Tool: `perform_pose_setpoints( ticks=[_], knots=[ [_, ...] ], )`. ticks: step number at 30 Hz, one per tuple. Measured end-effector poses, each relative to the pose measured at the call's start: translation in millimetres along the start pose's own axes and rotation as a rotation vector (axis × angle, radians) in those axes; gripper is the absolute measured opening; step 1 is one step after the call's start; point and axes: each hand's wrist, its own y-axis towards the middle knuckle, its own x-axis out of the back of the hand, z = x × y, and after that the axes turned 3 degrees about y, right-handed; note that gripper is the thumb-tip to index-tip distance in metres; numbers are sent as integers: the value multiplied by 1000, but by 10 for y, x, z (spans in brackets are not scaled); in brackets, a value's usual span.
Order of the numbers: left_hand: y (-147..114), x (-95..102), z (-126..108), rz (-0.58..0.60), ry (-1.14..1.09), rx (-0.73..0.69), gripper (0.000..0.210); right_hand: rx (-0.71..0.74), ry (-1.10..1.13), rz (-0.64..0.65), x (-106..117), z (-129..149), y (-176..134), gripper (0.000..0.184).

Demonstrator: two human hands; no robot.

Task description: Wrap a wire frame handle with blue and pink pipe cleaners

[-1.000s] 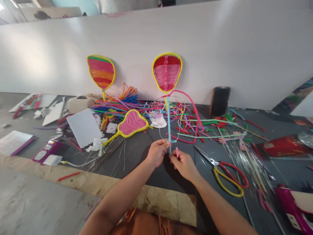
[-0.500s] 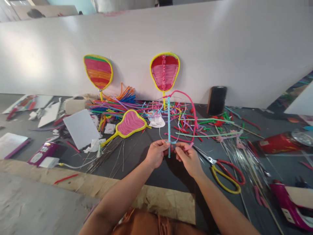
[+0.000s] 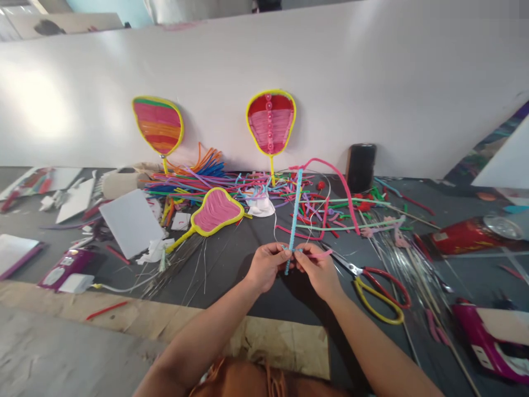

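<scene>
My left hand [image 3: 268, 267] and my right hand [image 3: 317, 269] meet low in the middle, fingers closed in pinches at the lower part of a light-blue pipe cleaner stem [image 3: 296, 212]. The stem stands nearly upright, its top leaning right. A thin wire loop [image 3: 275, 220] bows out on both sides of it and runs down to my fingers. From the stem's top a pink pipe cleaner [image 3: 336, 173] arches to the right and hangs free. A short pink end [image 3: 322, 255] sticks out by my right fingers. The fingertips partly hide the joint between stem and wire.
Scissors [image 3: 378, 292] with red and yellow handles lie right of my hands. A pink fan shape [image 3: 218, 212] rests left. Two more fans [image 3: 158, 125] lean on the white board [image 3: 330, 82]. Loose pipe cleaners, a dark phone-like object [image 3: 361, 167] and a red can [image 3: 471, 236] lie around.
The blue stem has tipped, its top going right, and the pink pipe cleaner has swung right with it. My right fingers have come closer to the stem. The whole view has shifted slightly.
</scene>
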Motion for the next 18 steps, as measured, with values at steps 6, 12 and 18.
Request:
perform_pose_setpoints(
  ticks=[6,12,18],
  knots=[
    [0,10,9,0,9,-4,28,-14,10,-6,-13,-4,-2,21],
    [1,13,17,-6,17,-5,28,-19,28,4,-2,-20,-3,20],
    [3,9,10,1,27,0,28,-25,10,1,-5,8,-1,22]
  ],
)
